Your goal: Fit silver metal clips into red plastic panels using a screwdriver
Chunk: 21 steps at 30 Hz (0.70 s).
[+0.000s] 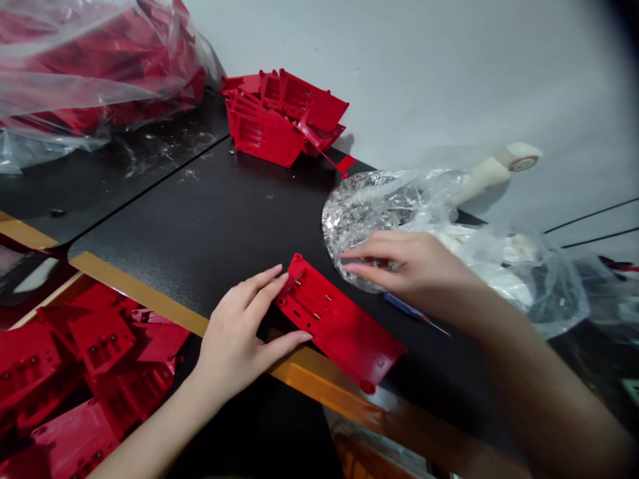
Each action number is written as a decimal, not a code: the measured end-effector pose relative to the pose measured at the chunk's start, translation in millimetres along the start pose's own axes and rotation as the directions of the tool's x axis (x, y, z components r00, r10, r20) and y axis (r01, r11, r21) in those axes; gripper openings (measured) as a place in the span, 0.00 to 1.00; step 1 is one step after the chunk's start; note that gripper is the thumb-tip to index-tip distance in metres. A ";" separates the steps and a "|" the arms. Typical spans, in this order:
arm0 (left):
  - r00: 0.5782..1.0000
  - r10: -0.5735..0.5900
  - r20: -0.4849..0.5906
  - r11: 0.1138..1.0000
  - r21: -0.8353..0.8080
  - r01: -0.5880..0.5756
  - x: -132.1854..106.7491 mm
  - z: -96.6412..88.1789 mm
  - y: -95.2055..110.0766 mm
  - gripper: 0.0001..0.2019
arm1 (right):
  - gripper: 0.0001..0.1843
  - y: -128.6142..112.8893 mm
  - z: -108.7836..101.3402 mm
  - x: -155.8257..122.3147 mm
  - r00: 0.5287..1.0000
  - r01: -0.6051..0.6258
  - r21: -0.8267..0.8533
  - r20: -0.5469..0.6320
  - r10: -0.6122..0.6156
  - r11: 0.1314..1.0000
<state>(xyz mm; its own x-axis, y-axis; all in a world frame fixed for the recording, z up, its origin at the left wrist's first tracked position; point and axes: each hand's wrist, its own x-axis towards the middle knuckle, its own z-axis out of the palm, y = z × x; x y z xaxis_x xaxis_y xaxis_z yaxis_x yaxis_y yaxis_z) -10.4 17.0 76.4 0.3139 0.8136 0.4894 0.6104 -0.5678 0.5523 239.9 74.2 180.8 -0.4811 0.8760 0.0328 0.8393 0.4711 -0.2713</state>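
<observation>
A red plastic panel (344, 322) lies slanted on the black table near its front edge, with small metal contacts set in its slots. My left hand (244, 326) grips its left end, fingers over the far side and thumb along the near edge. To the right, my right hand (404, 266) hovers by a clear plastic bag of small shiny metal parts (349, 213). Its thumb and fingertip are nearly together in a pinch; whatever may be between them is too small to make out. A blue-handled screwdriver (404, 306) lies below that hand.
Stacked red panels (279, 120) stand against the wall. A big clear bag of red parts (100, 73) fills the back left. More red panels (94, 359) lie in an open drawer at lower left. Clear bags with white parts (514, 279) and a cream tube-like object (489, 176) are at right.
</observation>
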 end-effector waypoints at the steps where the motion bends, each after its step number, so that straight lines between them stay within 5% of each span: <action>1: 1.000 0.031 -0.005 0.999 0.024 -0.031 -0.2 -0.1 -0.1 0.30 | 0.14 10.9 -6.0 -11.9 0.985 -0.170 -0.039 0.033 0.171 0.985; 3: 0.994 0.111 -0.007 0.991 0.070 -0.110 -0.3 0.2 0.0 0.28 | 0.19 34.8 -10.6 -36.1 0.912 -0.379 -0.162 0.104 0.397 0.911; 5: 0.983 0.182 -0.017 0.978 0.111 -0.179 -0.6 1.0 1.7 0.27 | 0.21 56.6 -4.3 -56.8 0.862 -0.467 -0.194 0.120 0.493 0.863; 9: 0.962 0.251 -0.105 0.958 0.168 -0.232 -6.2 4.4 13.3 0.19 | 0.20 76.6 21.4 -80.4 0.867 -0.485 -0.114 0.062 0.494 0.867; 14: 0.956 0.233 -0.179 0.968 0.132 -0.211 -27.5 11.7 28.1 0.14 | 0.20 63.2 35.3 -93.1 0.865 -0.501 -0.028 0.010 0.501 0.865; 21: 0.940 0.252 -0.229 0.962 0.162 -0.218 -32.6 2.4 10.6 0.22 | 0.11 56.4 31.1 -90.9 0.897 -0.431 0.042 0.123 0.424 0.901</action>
<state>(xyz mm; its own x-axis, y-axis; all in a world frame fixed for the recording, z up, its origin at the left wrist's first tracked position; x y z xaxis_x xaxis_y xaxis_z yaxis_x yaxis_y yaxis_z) -12.4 -15.2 64.7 0.2820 0.5933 0.7540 0.6364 -0.7038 0.3158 323.1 17.9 132.7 -0.1074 0.9730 -0.2042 0.9532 0.0424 -0.2993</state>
